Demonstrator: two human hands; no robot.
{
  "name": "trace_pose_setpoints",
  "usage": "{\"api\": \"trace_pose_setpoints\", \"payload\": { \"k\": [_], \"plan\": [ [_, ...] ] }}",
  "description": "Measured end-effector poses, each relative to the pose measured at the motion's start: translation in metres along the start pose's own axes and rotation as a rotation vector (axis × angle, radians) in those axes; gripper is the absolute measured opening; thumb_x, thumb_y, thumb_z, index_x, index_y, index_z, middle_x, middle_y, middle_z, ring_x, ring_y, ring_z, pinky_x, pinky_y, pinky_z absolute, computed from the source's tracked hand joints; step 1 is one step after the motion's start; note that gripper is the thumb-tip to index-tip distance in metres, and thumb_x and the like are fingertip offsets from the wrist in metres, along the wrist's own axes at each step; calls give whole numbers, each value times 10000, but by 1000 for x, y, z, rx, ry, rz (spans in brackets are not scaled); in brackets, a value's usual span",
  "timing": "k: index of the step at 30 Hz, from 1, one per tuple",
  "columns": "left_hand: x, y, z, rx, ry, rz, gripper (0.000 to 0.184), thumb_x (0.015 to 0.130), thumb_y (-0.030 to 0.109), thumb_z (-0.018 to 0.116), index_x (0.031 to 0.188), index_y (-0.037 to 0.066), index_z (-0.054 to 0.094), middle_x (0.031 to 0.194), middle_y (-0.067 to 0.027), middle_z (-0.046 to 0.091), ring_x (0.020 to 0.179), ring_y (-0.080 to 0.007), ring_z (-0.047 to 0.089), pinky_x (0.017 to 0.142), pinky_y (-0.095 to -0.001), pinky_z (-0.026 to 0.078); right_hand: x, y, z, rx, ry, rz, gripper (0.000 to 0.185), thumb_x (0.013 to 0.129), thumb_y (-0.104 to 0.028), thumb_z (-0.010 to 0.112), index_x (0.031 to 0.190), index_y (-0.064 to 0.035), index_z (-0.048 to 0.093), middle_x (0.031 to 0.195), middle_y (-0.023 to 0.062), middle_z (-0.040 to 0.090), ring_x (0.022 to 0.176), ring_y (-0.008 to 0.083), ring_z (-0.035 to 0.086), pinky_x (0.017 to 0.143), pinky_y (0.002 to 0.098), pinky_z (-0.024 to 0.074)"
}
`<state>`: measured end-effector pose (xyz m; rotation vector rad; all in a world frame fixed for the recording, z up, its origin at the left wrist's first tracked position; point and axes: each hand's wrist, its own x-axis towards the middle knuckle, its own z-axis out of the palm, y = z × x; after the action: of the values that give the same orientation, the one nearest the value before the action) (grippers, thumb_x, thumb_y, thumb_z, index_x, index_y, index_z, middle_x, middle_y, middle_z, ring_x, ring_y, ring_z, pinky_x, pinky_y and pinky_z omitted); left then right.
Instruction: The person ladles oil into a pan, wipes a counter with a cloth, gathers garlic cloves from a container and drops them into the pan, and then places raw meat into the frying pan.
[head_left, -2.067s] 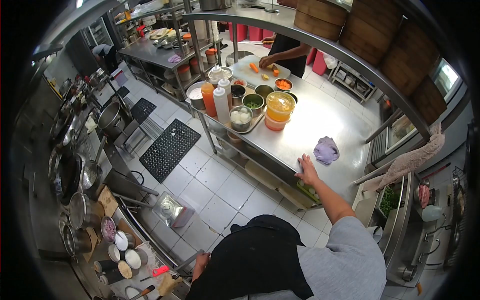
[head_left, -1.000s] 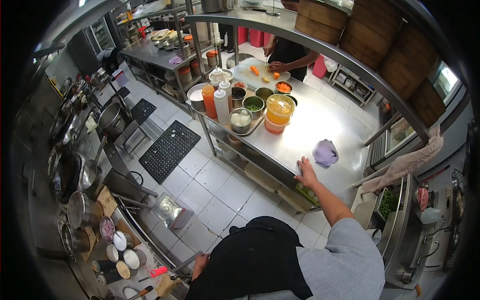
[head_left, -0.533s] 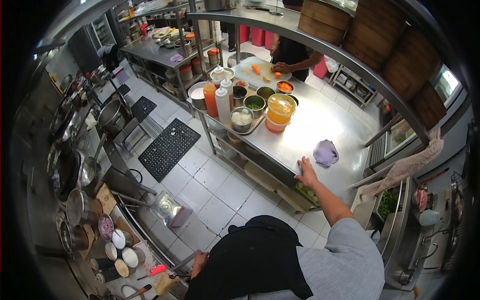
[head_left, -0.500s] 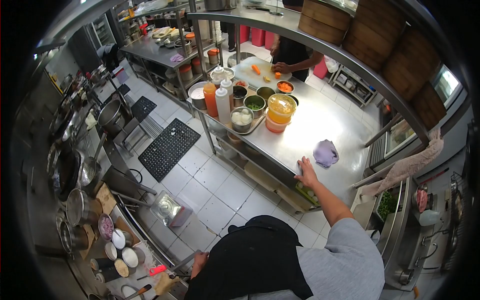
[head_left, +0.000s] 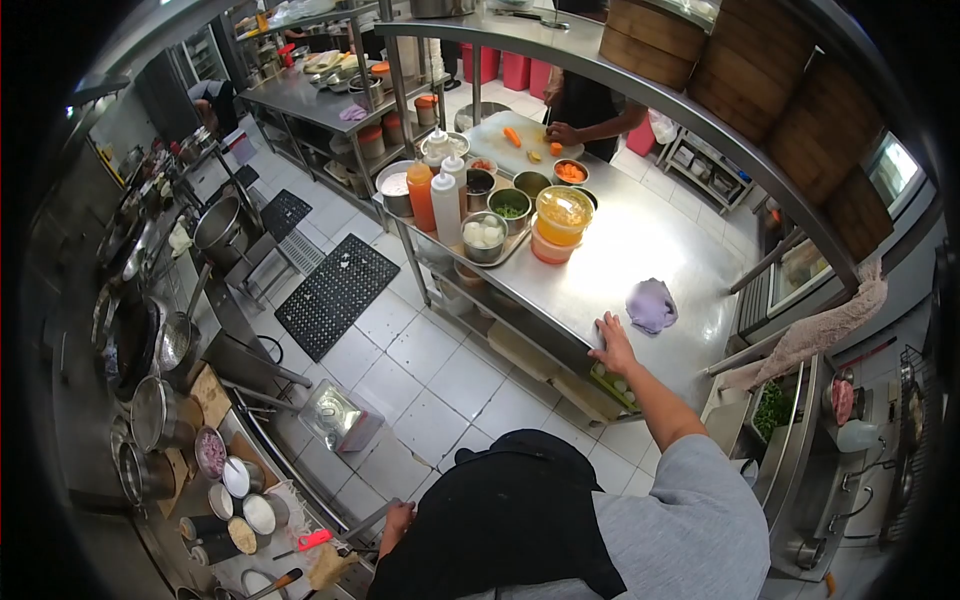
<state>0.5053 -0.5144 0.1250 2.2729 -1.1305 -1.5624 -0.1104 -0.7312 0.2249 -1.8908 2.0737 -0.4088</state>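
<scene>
My right hand (head_left: 614, 346) rests open on the near edge of the steel table (head_left: 680, 375), fingers spread. A crumpled purple cloth (head_left: 652, 306) lies just beyond its fingertips, apart from them. Low in the view, my left hand (head_left: 400, 514) is partly hidden beside my black apron (head_left: 500, 510). Its fingers look curled over a metal rail (head_left: 368, 523) along the left counter. Farther up the steel table stand stacked tubs with yellow and orange contents (head_left: 560, 225), a metal container of white balls (head_left: 484, 235), one of chopped greens (head_left: 510, 207) and squeeze bottles (head_left: 445, 200).
Across the table, a co-worker's hands (head_left: 562, 132) work with a knife over carrots on a cutting board (head_left: 495, 140). A clear bin (head_left: 342, 415) and a black mat (head_left: 338, 296) are on the floor. Bamboo steamers (head_left: 750, 65) sit on the overhead shelf. Pots and bowls line the left counter.
Both my hands stay in place. The co-worker's hand and knife across the table have shifted slightly, and a bent person in the far background has moved a little.
</scene>
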Motion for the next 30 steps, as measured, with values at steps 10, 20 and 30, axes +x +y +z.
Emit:
{"api": "trace_pose_setpoints", "payload": {
  "k": [10,20,30],
  "plan": [
    [1,3,-6,-86,-78,-2,252,850,250,616,769,14,582,620,-86,607,474,-184,550,424,-328,424,1,2,2,-4,-1,2,809,681,-215,788,1367,-73,384,1508,203,178,1400,380,149,1131,439,190],
    [19,-20,5,-145,-77,4,274,840,244,642,778,-23,634,638,-85,618,513,-176,553,477,-335,430,0,0,0,-5,0,1,804,676,-209,792,1360,-66,394,1504,210,184,1396,388,156,1128,441,195],
    [10,-7,5,-118,-52,0,279,839,235,647,794,-40,641,655,-80,607,561,-174,553,524,-335,432,0,2,1,-5,11,-13,796,680,-203,786,1360,-65,395,1500,214,195,1392,392,164,1126,444,199]
  ]
}}
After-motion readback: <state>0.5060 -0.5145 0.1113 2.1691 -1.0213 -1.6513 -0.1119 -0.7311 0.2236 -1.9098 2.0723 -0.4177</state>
